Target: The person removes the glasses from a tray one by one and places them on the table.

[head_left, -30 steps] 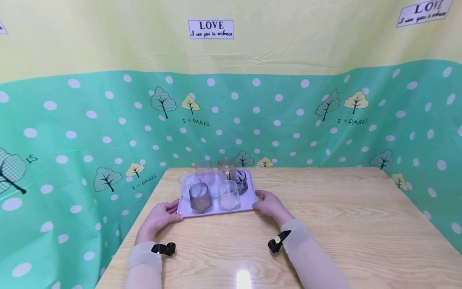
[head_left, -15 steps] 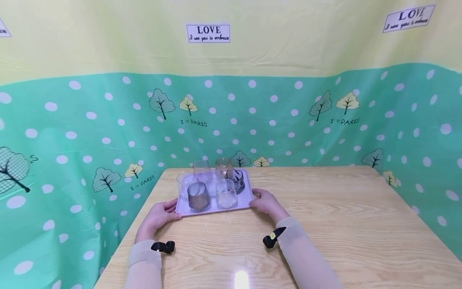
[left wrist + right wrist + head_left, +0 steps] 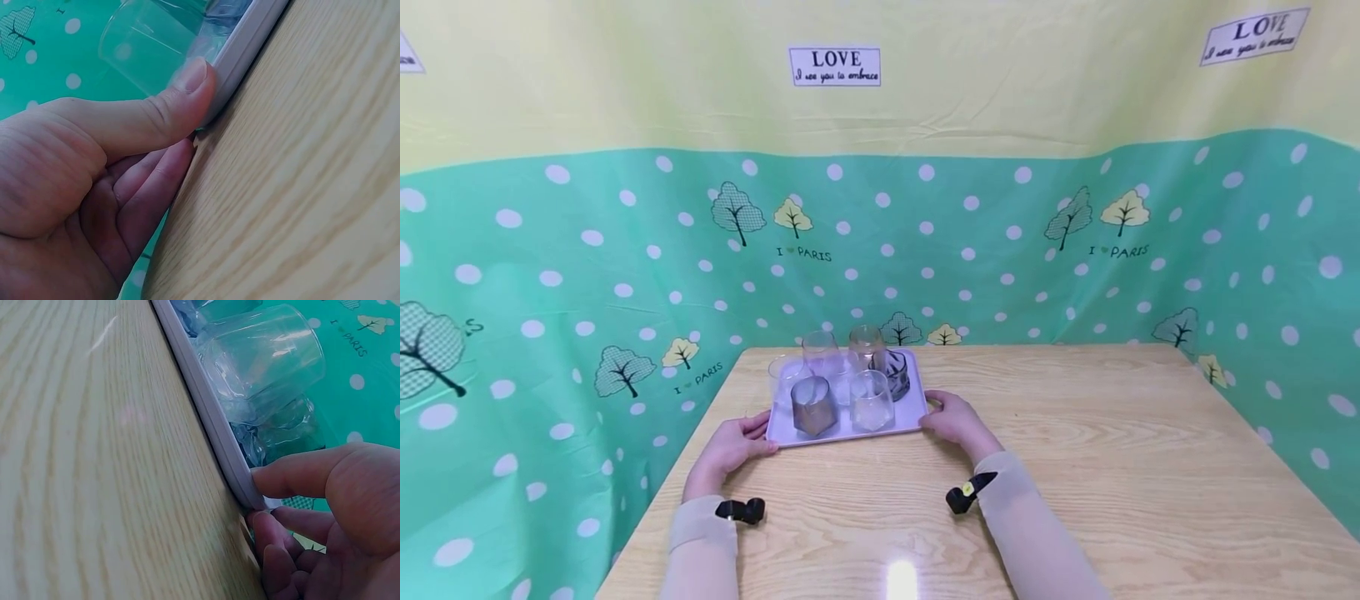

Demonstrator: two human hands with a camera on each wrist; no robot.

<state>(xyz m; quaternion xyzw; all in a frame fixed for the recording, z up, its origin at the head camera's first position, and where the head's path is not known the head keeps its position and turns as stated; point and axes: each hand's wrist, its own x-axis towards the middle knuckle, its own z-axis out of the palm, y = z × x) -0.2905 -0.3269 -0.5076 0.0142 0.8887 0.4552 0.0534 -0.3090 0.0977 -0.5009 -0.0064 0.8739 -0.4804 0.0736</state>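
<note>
A green and yellow printed curtain (image 3: 970,250) fills the upper part of the head view, behind a wood-grain table (image 3: 1075,467) that spreads across the lower half. The lilac tray (image 3: 912,417) is left of centre, near the table's far edge, and carries several glasses: a smoky one (image 3: 814,408) and a clear one (image 3: 872,404) at the front, a dark-patterned one (image 3: 898,377) towards its right end.

Both forearms enter from the bottom edge in pale sleeves (image 3: 1037,533), the left nearly upright in the frame, the right slanting up and leftward. The left hand (image 3: 733,446) bends inward at the tray's lower-left corner, pinching it between an extended thumb and fingers held close together below. The right hand (image 3: 955,417) pinches the lower-right corner, thumb on the rim, other fingers bent beneath. How far either hand's fingertips reach underneath cannot be told.
</note>
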